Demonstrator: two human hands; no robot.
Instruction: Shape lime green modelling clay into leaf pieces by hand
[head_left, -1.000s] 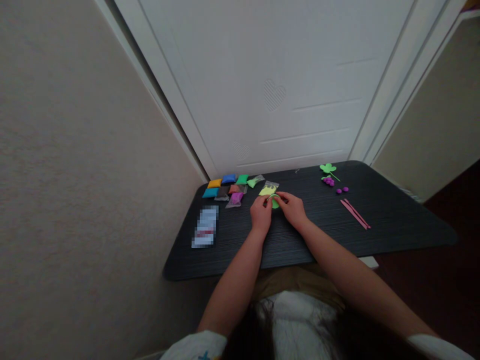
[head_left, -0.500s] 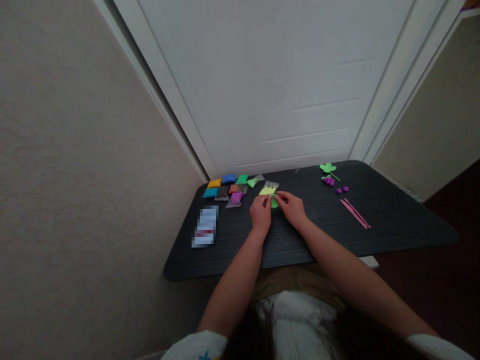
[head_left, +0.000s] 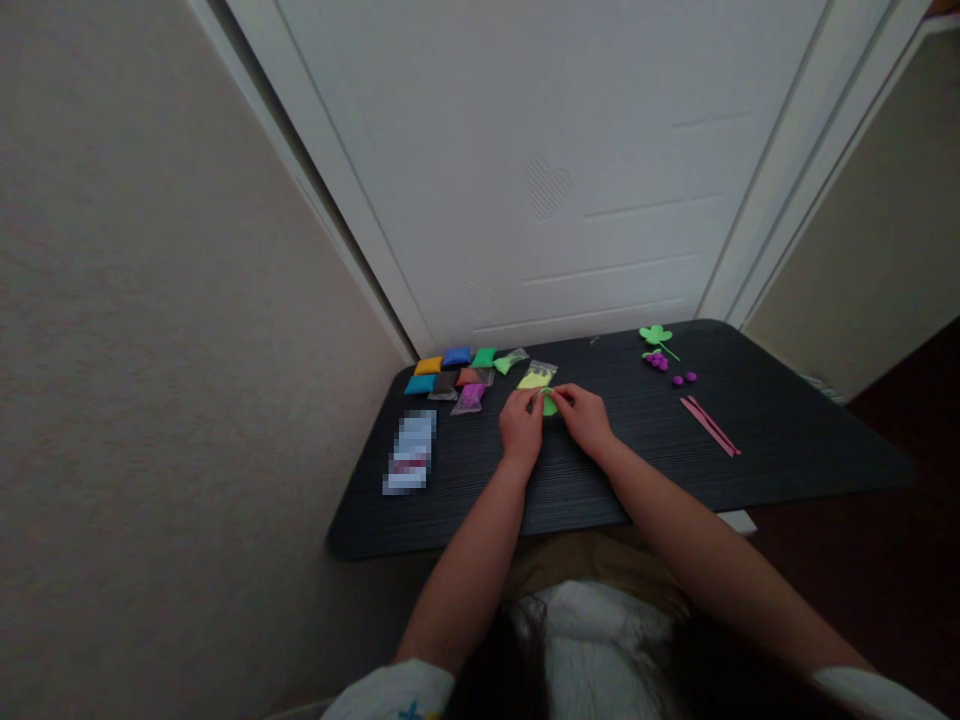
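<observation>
Between my two hands is a flat piece of light green modelling clay (head_left: 550, 404). My left hand (head_left: 521, 424) pinches its left side, and my right hand (head_left: 586, 416) pinches its right side near the top edge. The fingertips partly cover the clay. Just behind the hands lies a clear bag of pale yellow clay (head_left: 538, 377). Off to the right are a green clay clover-like shape with a thin stem (head_left: 656, 335), a cluster of purple clay balls (head_left: 658, 361) and two loose purple balls (head_left: 684, 379).
Several bags of coloured clay (head_left: 457, 357) sit at the back left of the dark table (head_left: 465, 520). A blurred pale packet (head_left: 411, 452) lies in front of them. Two pink sticks or modelling tools (head_left: 710, 427) rest at the right. A white door (head_left: 585, 150) stands behind the table.
Almost nothing differs. Both hands stay at the green clay, with only a very slight shift of the fingers.
</observation>
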